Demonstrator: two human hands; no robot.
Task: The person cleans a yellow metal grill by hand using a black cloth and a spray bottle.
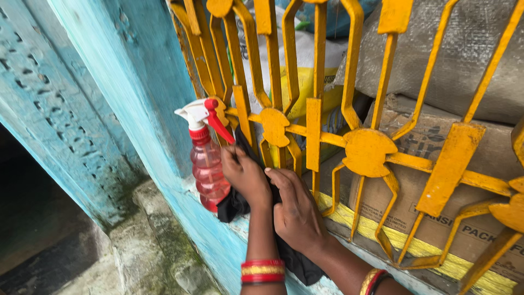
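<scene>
My left hand [245, 175] grips a black cloth [233, 206] and presses it against the lower bars of a yellow metal window grille [368, 150]. My right hand [297, 213] lies just to its right, fingers bent down onto the same cloth, which hangs over the sill edge. Both wrists wear red and gold bangles. A clear spray bottle [209, 169] of pink liquid, with a white and red trigger head, stands on the sill right beside my left hand.
A turquoise painted wall [109, 98] and sill [218, 240] frame the window. Behind the grille are cardboard boxes [436, 218], grey sacks [436, 49] and a white bag. A mossy concrete ledge [158, 240] lies below left.
</scene>
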